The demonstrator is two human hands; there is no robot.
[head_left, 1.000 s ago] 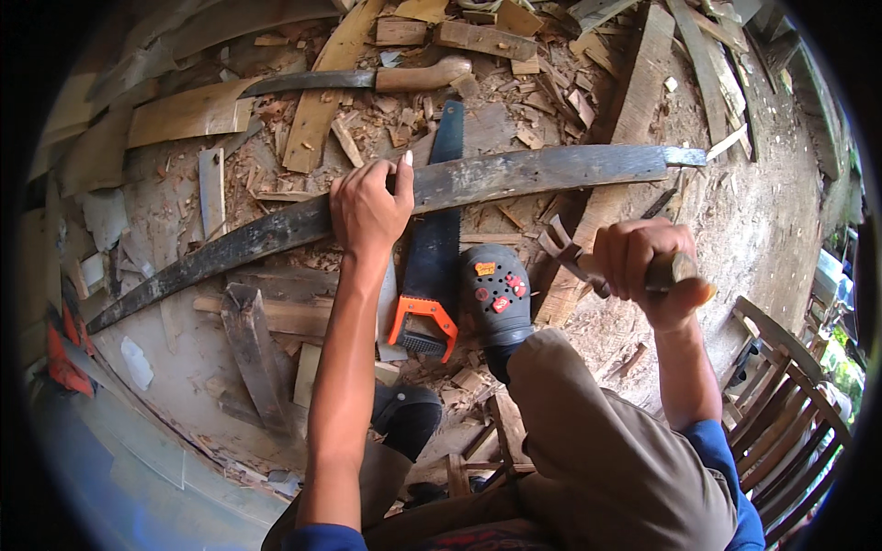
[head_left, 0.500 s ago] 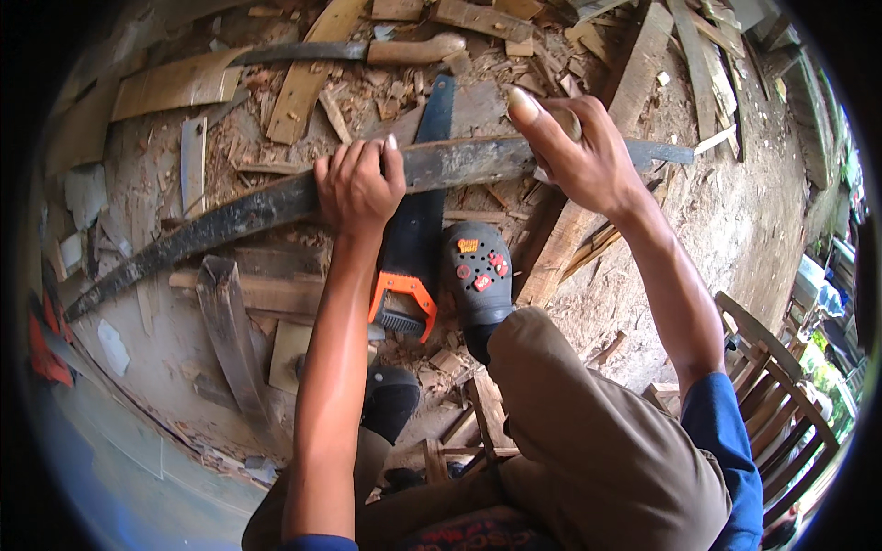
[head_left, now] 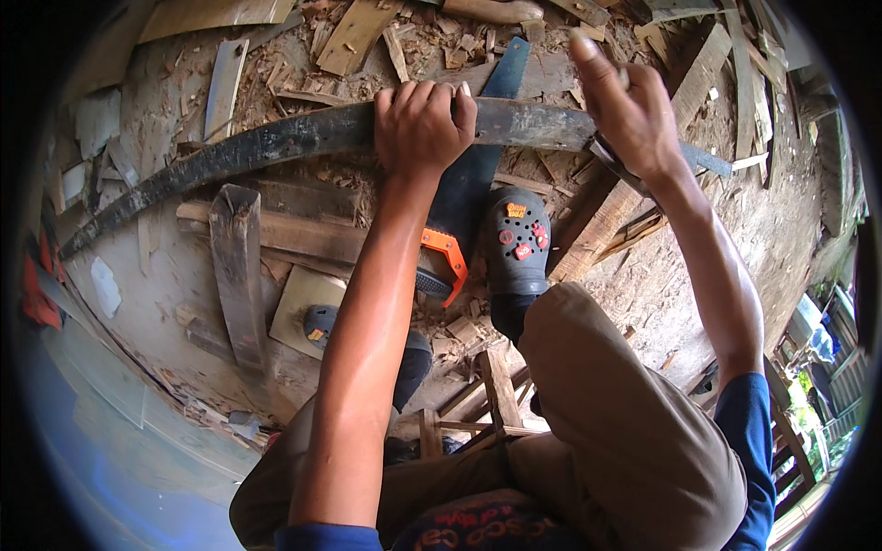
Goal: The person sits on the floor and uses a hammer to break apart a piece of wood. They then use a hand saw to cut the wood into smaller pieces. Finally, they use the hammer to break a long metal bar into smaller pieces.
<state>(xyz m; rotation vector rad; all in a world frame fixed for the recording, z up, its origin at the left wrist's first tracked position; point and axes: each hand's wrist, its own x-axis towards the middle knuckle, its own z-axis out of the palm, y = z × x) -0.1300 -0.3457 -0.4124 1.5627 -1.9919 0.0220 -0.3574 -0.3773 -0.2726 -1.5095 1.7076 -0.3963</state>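
A long, curved, dark weathered wooden piece (head_left: 303, 133) lies crosswise before me, its thin end at the left. My left hand (head_left: 424, 127) is closed over its upper edge near the middle. By its right part, my right hand (head_left: 634, 115) is closed, thumb raised, around what looks like a wooden-handled tool, mostly hidden by the fingers. A dark flat part (head_left: 617, 163) shows just below that hand. Under the curved piece lies a handsaw (head_left: 467, 188) with an orange-and-black handle, blade pointing away. A bluish metal strip (head_left: 709, 160) sticks out beyond the right hand.
My right foot in a grey clog (head_left: 516, 241) stands beside the saw. Wood chips, offcuts and a short upright-looking beam (head_left: 237, 275) lie around the left. A thick timber (head_left: 602, 225) runs diagonally at the right. Another wooden handle (head_left: 493, 10) shows at the far edge.
The view has shifted, so everything sits farther right and higher. My left hand keeps its hold on the curved piece. The right hand has turned, and a dark flat part now shows beneath it.
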